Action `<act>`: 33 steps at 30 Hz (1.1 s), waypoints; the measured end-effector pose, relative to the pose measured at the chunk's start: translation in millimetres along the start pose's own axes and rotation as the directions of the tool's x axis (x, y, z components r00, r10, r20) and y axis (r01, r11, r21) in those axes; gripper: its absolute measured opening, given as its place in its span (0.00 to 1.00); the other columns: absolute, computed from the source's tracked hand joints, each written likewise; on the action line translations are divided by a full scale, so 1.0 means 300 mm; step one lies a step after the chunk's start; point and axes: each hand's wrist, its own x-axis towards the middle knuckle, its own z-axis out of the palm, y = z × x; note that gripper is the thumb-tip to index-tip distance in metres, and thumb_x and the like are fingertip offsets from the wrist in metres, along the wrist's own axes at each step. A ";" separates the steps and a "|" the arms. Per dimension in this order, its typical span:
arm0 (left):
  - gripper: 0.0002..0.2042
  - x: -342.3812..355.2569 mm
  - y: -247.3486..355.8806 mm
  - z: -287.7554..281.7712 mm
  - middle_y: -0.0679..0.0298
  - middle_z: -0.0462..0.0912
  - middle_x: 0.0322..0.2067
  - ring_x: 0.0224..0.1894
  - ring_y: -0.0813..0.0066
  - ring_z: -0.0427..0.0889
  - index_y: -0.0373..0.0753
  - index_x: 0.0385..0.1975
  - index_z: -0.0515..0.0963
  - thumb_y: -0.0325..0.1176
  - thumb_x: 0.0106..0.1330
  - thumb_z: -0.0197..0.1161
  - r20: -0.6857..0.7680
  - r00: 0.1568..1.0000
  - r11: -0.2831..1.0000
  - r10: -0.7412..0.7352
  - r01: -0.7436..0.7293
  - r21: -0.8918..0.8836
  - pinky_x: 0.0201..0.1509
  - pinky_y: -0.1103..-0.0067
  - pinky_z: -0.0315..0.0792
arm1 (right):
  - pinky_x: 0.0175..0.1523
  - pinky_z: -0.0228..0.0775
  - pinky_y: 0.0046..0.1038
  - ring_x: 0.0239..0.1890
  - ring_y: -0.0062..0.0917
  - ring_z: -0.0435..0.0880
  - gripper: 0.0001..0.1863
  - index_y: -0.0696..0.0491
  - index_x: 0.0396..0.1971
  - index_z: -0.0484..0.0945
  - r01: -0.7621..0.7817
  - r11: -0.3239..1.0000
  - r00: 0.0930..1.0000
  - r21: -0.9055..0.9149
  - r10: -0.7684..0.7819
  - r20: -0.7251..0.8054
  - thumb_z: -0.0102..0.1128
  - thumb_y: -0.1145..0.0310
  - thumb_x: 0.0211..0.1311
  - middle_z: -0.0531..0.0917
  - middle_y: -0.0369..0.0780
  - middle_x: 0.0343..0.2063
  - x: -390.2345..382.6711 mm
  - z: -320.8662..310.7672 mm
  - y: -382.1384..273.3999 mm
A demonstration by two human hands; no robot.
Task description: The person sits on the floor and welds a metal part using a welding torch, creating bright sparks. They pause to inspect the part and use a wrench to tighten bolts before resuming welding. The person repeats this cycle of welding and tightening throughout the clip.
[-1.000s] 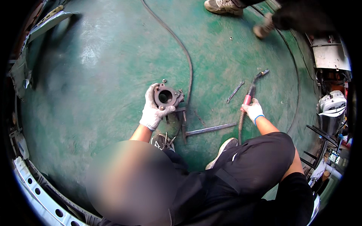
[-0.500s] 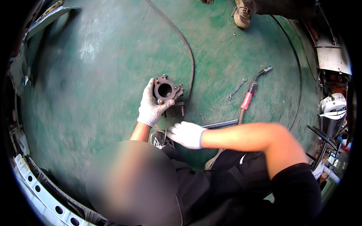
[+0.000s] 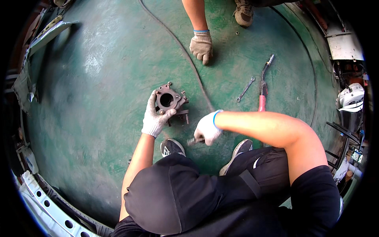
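A brown cast-metal housing (image 3: 177, 102) with a large round bore and several bolts sits on the green floor in front of me. My left hand (image 3: 156, 120), in a white work glove, is closed around its left side, the fingers along the far edge and the thumb at the near edge. To the right and nearer to me, apart from the housing, my right hand (image 3: 209, 128) hangs above the floor between my shoes, also gloved. Its fingers are curled round a small dark metal piece (image 3: 193, 141), too blurred to name.
Right of the housing lie a combination wrench (image 3: 245, 89) and a welding torch (image 3: 262, 102) with a red handle. A dark hose (image 3: 177, 43) crosses the floor. Opposite me, another person's gloved hand (image 3: 202, 47) reaches the floor. A perforated metal panel (image 3: 47, 203) lies at lower left.
My right hand has moved right and away from my body, and its fingers have curled in. Another person's gloved hand has come in from the far side. My left hand stays on the housing.
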 end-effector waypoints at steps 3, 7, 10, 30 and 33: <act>0.62 -0.007 0.011 -0.001 0.49 0.73 0.76 0.73 0.55 0.80 0.38 0.84 0.58 0.51 0.51 0.92 0.001 1.000 0.999 -0.004 0.004 -0.033 0.73 0.65 0.80 | 0.50 0.80 0.41 0.43 0.34 0.89 0.23 0.53 0.44 0.89 -0.051 0.985 0.987 0.164 0.075 -0.141 0.77 0.54 0.52 0.91 0.42 0.37 -0.084 -0.071 0.117; 0.61 -0.003 0.001 0.008 0.50 0.73 0.76 0.73 0.59 0.79 0.38 0.83 0.59 0.49 0.51 0.92 0.001 1.000 0.997 0.029 -0.029 -0.071 0.73 0.66 0.80 | 0.50 0.83 0.44 0.43 0.42 0.92 0.25 0.53 0.43 0.90 -0.421 0.893 0.810 0.161 0.450 -0.377 0.79 0.48 0.52 0.93 0.46 0.41 -0.175 -0.130 0.178; 0.59 -0.016 0.016 0.007 0.51 0.73 0.76 0.74 0.61 0.78 0.38 0.83 0.59 0.47 0.53 0.91 -0.003 1.000 0.997 0.019 -0.019 -0.073 0.73 0.66 0.79 | 0.50 0.85 0.46 0.46 0.42 0.94 0.23 0.51 0.42 0.92 -0.535 0.844 0.612 0.042 0.422 -0.669 0.81 0.49 0.54 0.93 0.45 0.42 -0.112 -0.065 0.200; 0.56 -0.004 0.002 0.030 0.52 0.76 0.74 0.75 0.61 0.77 0.36 0.82 0.61 0.41 0.53 0.91 -0.042 0.998 0.999 0.036 -0.037 -0.028 0.76 0.67 0.75 | 0.49 0.87 0.46 0.46 0.43 0.95 0.21 0.49 0.42 0.94 -0.545 0.839 0.506 -0.002 0.327 -0.798 0.80 0.49 0.57 0.93 0.46 0.41 0.054 -0.054 0.172; 0.56 0.002 -0.024 0.030 0.52 0.76 0.74 0.75 0.60 0.77 0.36 0.82 0.62 0.41 0.53 0.91 -0.049 0.998 0.997 0.051 -0.054 -0.054 0.77 0.67 0.74 | 0.50 0.87 0.46 0.47 0.43 0.94 0.20 0.48 0.41 0.94 -0.552 0.834 0.555 0.009 0.375 -0.742 0.79 0.48 0.58 0.93 0.46 0.43 0.069 -0.094 0.165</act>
